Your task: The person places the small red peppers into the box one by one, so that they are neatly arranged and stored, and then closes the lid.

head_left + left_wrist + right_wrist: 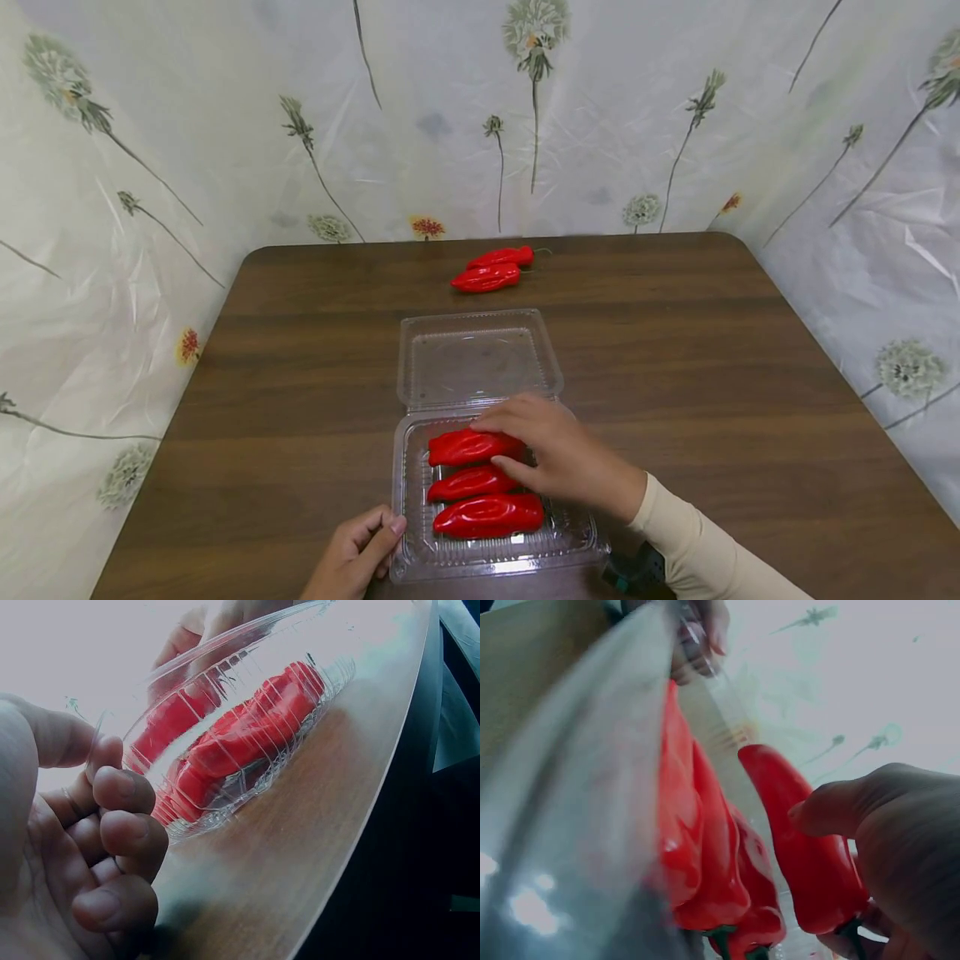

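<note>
My right hand [555,450] grips a glossy red pepper [802,847] over the far part of a clear plastic container [401,492], thumb on one side and fingers on the other. In the head view, two more red peppers lie in the base nearer me, a middle pepper [468,483] and a front pepper [487,517]. Green stems show in the right wrist view. My left hand [360,550] pinches the container's left rim between thumb and forefinger, its other fingers curled in the left wrist view. The hinged lid [480,358] lies folded back, away from me.
Beyond the lid, two red peppers [487,277] lie side by side near the far edge of the brown wooden table [315,358]. Floral sheeting [420,125] surrounds the table at the back and sides. A dark object [637,571] sits below my right wrist.
</note>
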A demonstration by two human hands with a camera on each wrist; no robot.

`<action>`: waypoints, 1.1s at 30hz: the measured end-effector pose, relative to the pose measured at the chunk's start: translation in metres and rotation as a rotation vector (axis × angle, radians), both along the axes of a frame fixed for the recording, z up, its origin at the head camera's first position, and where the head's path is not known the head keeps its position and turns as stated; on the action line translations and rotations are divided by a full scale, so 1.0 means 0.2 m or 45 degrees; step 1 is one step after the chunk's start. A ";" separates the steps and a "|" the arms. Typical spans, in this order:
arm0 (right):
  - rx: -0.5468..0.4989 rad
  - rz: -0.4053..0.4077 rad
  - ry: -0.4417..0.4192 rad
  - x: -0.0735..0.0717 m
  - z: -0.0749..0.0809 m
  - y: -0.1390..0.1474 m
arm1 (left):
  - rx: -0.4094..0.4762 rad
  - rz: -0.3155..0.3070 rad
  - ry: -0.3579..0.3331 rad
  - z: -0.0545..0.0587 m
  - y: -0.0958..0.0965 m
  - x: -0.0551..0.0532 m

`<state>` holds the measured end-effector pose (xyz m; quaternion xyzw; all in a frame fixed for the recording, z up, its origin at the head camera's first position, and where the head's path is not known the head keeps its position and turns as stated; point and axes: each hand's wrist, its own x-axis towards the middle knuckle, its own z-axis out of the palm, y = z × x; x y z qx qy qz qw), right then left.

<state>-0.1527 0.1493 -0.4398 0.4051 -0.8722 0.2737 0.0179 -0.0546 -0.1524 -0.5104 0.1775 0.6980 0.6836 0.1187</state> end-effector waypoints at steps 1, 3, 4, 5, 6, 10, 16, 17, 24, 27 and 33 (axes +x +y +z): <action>0.019 -0.008 0.004 0.01 0.00 0.00 | -0.001 0.001 0.002 0.00 0.00 0.00; 0.055 -0.031 -0.001 0.02 -0.01 0.00 | -0.002 0.002 0.013 0.00 0.00 0.00; 0.073 -0.041 -0.003 0.02 -0.01 0.00 | -0.002 0.002 0.017 0.00 0.00 0.00; 0.087 -0.049 -0.008 0.03 -0.01 0.00 | -0.003 0.002 0.019 0.00 0.00 0.00; 0.099 -0.056 -0.010 0.03 -0.01 -0.01 | -0.002 0.001 0.018 0.00 0.00 0.00; 0.124 -0.071 0.000 0.04 -0.02 -0.01 | 0.001 -0.001 0.007 0.00 0.00 0.00; 0.136 -0.069 0.018 0.04 -0.03 0.00 | 0.011 -0.006 0.036 -0.01 0.00 0.00; 0.137 -0.067 0.017 0.04 -0.03 0.00 | 0.012 -0.007 0.040 -0.01 0.00 0.00; 0.138 -0.059 0.009 0.03 -0.02 0.00 | 0.000 -0.004 0.005 0.00 0.00 0.00; 0.139 -0.047 0.028 0.03 -0.01 0.01 | -0.007 -0.001 -0.015 0.01 0.00 0.00; 0.122 -0.025 0.034 0.02 0.02 0.02 | -0.013 -0.002 -0.023 0.01 0.00 0.00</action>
